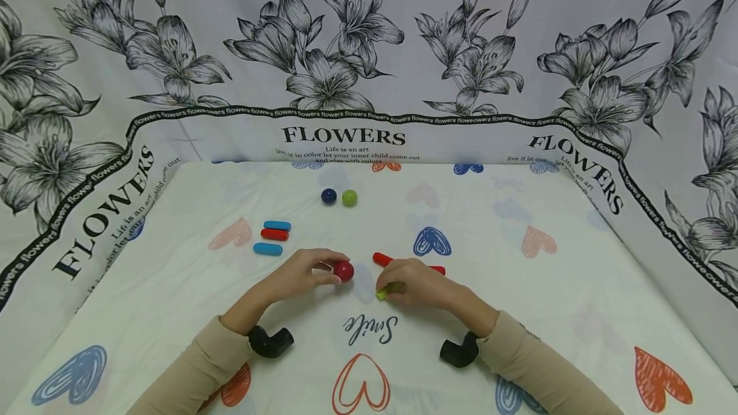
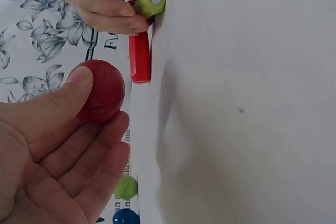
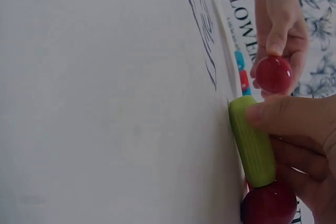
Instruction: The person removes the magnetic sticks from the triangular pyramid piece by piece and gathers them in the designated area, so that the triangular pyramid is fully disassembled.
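Note:
My left hand [image 1: 305, 269] pinches a shiny red ball [image 1: 343, 271] between thumb and fingers, over the middle of the cloth. Across from it, my right hand [image 1: 418, 282] grips a ribbed green magnetic rod [image 3: 253, 142]. A silver disc shows in the rod's end [image 2: 155, 0] in the left wrist view. At the rod's other end, in the right wrist view, sits a second, dark red ball [image 3: 270, 203], which my hand hides in the head view. Behind that hand, red rods [image 1: 382, 259] lie on the cloth, partly covered.
Blue rods [image 1: 268, 249] and a red rod [image 1: 274, 234] lie at left. Farther back are a dark blue ball [image 1: 328, 196] and a green ball [image 1: 349, 198]. Black bent pieces [image 1: 271, 342] show at both wrists. A flower-printed curtain [image 1: 461, 50] rises behind the heart-printed cloth [image 1: 490, 261].

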Tool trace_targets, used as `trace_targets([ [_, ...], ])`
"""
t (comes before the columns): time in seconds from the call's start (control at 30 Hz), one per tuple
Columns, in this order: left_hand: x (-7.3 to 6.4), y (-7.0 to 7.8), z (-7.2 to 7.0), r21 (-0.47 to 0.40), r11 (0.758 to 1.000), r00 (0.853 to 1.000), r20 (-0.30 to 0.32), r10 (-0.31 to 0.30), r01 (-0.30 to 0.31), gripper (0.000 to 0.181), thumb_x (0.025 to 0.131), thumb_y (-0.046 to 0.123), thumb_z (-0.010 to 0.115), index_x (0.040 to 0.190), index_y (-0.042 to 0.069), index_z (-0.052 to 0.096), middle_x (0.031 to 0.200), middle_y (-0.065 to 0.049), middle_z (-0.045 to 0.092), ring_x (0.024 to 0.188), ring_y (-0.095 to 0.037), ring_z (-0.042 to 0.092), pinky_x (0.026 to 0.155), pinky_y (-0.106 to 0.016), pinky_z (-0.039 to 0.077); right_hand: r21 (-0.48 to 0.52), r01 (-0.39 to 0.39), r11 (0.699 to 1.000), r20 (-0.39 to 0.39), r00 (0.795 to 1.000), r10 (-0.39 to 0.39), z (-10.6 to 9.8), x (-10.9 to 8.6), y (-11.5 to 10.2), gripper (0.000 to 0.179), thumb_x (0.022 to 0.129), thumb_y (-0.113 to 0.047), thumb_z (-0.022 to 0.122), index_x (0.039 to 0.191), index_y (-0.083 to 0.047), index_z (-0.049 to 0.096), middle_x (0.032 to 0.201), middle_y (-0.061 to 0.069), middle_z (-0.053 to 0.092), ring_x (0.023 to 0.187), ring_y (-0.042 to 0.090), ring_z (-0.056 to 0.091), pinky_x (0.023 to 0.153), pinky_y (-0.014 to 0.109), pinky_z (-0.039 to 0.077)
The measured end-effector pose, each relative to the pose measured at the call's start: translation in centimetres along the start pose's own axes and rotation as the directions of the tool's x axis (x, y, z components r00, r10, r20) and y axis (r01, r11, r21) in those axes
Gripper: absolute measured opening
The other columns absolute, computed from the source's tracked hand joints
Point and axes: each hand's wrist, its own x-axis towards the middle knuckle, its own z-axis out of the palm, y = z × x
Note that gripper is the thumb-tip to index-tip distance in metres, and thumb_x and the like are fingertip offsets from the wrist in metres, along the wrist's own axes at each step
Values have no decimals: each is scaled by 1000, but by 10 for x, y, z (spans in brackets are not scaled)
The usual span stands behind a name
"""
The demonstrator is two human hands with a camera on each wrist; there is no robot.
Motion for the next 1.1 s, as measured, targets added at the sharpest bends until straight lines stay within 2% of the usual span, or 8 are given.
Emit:
trace_targets([
  [0.13,-1,0,-2,-3,1000,1000,-3,-8,8,43,88,18,69,128,2,60,122,-15,67,108,-27,65,97,-42,54,80,10,997,-107,994,-1,0,-2,6,17,84,-9,72,102,-9,74,102,3,74,92,14,65,79,19,56],
  [0.27,-1,-1,-4,-4,1000,1000,-18,-11,11,44,88,18,69,128,2,60,124,-15,66,109,-27,64,96,-42,55,118,12,993,-220,975,15,-1,-7,12,22,82,-7,74,104,-5,73,101,7,74,86,18,63,71,18,54],
  [0.4,0,-3,-6,4,1000,999,-42,-17,17,43,88,17,69,127,2,60,124,-15,66,108,-27,64,96,-41,55,137,-43,990,-280,957,81,-4,-12,18,27,80,-8,76,106,-4,71,106,8,74,94,21,66,82,29,59],
  [0.53,2,-5,-9,11,999,997,-67,-32,33,43,87,16,70,127,3,60,124,-14,66,109,-27,64,96,-42,55,194,-154,969,-258,945,201,-6,-17,23,33,80,-10,77,112,-4,69,112,10,72,104,24,67,92,39,57],
  [0.6,3,-6,-10,14,999,996,-79,-37,38,43,87,16,70,127,4,60,124,-14,66,110,-28,64,96,-42,55,233,-215,948,-229,936,268,-6,-19,25,37,79,-11,78,114,-5,69,114,11,72,105,25,67,92,39,57],
  [0.7,5,-8,-13,12,999,994,-98,-42,43,43,88,16,69,128,3,60,125,-15,66,110,-29,64,97,-44,55,262,-272,926,-197,924,327,-6,-20,27,39,79,-12,78,116,-4,68,113,13,71,102,25,67,89,36,59],
  [0.97,11,-16,-20,-2,999,987,-156,-35,35,44,88,14,68,129,1,58,127,-18,64,110,-32,65,97,-46,54,233,-318,919,-180,914,362,-4,-21,30,36,78,-15,79,113,-6,70,106,11,71,92,17,61,82,31,59],
  [1.1,15,-20,-26,-22,997,980,-183,-71,68,45,89,15,68,130,1,57,129,-19,63,112,-33,64,98,-47,54,236,-315,919,-184,915,360,-4,-21,28,35,78,-14,79,111,-5,71,104,11,72,91,17,62,81,29,59],
])
